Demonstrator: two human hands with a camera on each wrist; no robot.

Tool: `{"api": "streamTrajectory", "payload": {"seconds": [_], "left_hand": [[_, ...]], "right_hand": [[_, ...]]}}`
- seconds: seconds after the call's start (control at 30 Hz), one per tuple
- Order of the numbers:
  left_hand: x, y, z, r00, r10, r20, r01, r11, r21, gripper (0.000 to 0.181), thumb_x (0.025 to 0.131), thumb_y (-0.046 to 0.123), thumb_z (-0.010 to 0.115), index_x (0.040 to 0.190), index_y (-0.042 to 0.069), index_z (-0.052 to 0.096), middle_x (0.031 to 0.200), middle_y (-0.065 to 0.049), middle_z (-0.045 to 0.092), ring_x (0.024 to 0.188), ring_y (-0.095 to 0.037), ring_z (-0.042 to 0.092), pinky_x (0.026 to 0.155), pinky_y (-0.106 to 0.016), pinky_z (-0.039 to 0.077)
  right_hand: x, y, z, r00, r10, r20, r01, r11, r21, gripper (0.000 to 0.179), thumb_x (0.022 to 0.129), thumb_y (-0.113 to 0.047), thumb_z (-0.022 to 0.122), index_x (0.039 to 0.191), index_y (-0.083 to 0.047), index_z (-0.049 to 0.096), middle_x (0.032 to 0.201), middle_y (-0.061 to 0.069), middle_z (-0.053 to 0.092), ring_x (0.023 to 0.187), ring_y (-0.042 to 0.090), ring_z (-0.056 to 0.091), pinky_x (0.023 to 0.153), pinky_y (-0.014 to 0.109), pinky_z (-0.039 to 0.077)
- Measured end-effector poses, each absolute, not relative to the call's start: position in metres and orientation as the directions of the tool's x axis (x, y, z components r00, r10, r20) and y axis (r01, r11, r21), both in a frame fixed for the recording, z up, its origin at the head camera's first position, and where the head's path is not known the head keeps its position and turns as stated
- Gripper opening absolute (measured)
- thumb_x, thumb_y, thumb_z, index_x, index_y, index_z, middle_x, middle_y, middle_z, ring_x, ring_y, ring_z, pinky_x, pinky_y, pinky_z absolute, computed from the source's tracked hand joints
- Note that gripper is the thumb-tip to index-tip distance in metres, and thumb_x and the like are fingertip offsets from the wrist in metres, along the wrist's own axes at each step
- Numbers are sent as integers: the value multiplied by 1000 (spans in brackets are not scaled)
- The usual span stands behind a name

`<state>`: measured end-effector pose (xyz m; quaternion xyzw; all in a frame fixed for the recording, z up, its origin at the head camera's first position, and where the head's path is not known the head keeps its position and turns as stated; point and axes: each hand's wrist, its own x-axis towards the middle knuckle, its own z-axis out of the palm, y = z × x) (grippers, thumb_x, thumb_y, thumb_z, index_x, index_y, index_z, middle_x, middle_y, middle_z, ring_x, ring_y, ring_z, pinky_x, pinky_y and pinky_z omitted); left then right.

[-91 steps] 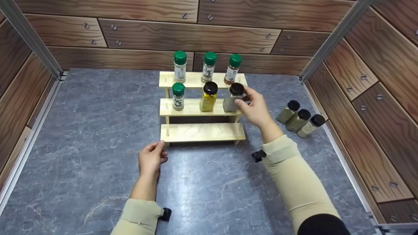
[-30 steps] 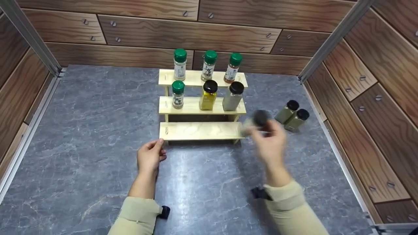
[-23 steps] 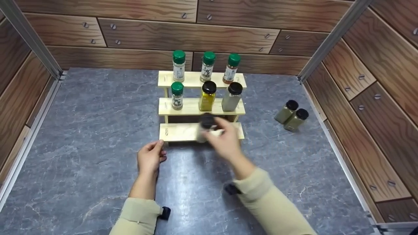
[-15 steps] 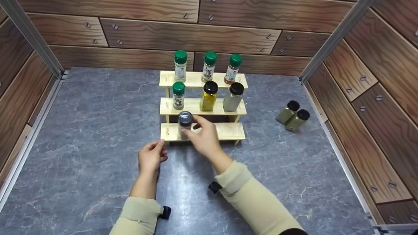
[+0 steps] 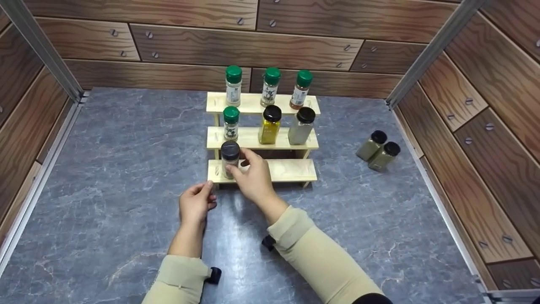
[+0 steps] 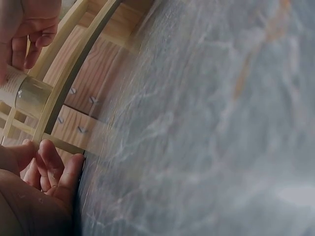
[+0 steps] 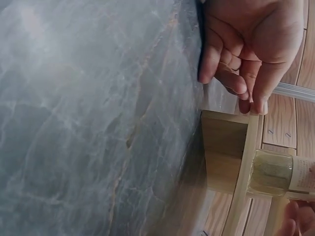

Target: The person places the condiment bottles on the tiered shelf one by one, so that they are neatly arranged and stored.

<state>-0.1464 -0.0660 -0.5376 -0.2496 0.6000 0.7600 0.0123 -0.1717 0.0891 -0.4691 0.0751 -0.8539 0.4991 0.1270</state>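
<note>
My right hand (image 5: pixel 256 179) grips a spice jar (image 5: pixel 230 149) with a black cap, upright at the left end of the bottom step of the pale wooden spice rack (image 5: pixel 291 169). The clear lower end of that jar (image 7: pixel 269 172) meets the step in the right wrist view. At the step's front left corner, my left hand (image 5: pixel 195 205) pinches the board between thumb and finger, seen closely in the left wrist view. The middle step bears a green-capped jar (image 5: pixel 230 123), a yellow jar (image 5: pixel 269 125) and a grey jar (image 5: pixel 301 126).
Three green-capped jars, the middle one (image 5: pixel 270 86) among them, line the top step. Two black-capped jars, one dark green (image 5: pixel 371 145) and one beside it (image 5: pixel 384 156), stand on the grey marbled table (image 5: pixel 126 169) at right. Wood-patterned walls (image 5: pixel 249 46) surround it.
My right hand let go of the grey jar on the middle step, took the labelled jar from the group at right and carried it left to the bottom step. My left hand stayed at the corner.
</note>
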Motion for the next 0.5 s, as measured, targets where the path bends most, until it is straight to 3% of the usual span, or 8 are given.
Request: {"api": "streamTrajectory", "payload": {"seconds": [0.13,0.27,0.37,0.5], "left_hand": [[-146,-65,-539,-875,-276,-397,-323,-276,905,29,103,12,72,117,-13,69,86,-12,68,66,-13,66,55,-26,59],[-146,-65,-538,-877,-266,-399,-333,-261,906,31,103,14,72,118,-13,68,84,-13,67,67,-13,66,56,-27,60],[-146,-66,-537,-877,-272,-397,-334,-251,909,32,103,14,72,119,-13,69,86,-13,67,66,-12,66,57,-27,60],[-146,-67,-536,-878,-272,-395,-327,-262,908,32,103,13,72,120,-14,68,89,-13,68,65,-11,65,56,-27,60]], "right_hand": [[-164,100,-473,-964,30,265,-228,421,-878,59,85,-6,88,138,2,63,126,14,71,102,32,66,89,36,58],[-152,136,-481,-937,156,314,-245,348,-905,47,85,0,86,128,4,69,118,19,72,98,38,66,82,30,58],[-144,178,-487,-888,290,356,-240,368,-898,26,86,2,82,111,5,75,103,19,74,87,30,67,74,24,54],[-140,253,-491,-798,479,366,-141,441,-886,15,89,0,79,103,5,75,94,12,73,80,10,62,71,17,50]]}}
